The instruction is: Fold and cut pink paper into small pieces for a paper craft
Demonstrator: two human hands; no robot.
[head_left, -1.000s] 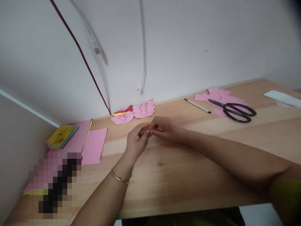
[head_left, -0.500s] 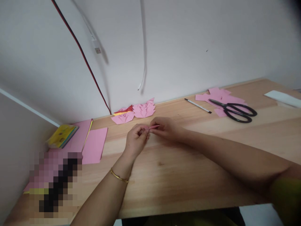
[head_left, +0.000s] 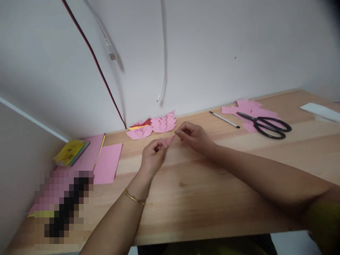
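Observation:
Between my hands is a small folded piece of pink paper (head_left: 169, 140), held just above the wooden table. My left hand (head_left: 153, 157) pinches its near end between thumb and fingers; a gold bangle circles that wrist. At the paper's upper right tip, my right hand (head_left: 193, 136) has its thumb and forefinger closed on the point. Part of the paper is hidden by the left fingers. Just behind lie several folded pink paper pieces (head_left: 163, 122) against the wall, with a red and gold folded piece (head_left: 140, 124) on the left ones.
Black-handled scissors (head_left: 265, 124) rest on pink paper scraps (head_left: 248, 104) at the right, beside a white pen (head_left: 224, 119). Pink paper sheets (head_left: 108, 164) and a yellow packet (head_left: 70, 152) lie left. White cables (head_left: 164, 53) hang along the wall. A white strip (head_left: 324, 111) lies far right.
My right hand has moved slightly up and away from the left, its fingers now at the paper's tip. The paper's pointed end tilts upward. My left hand stays nearly in place.

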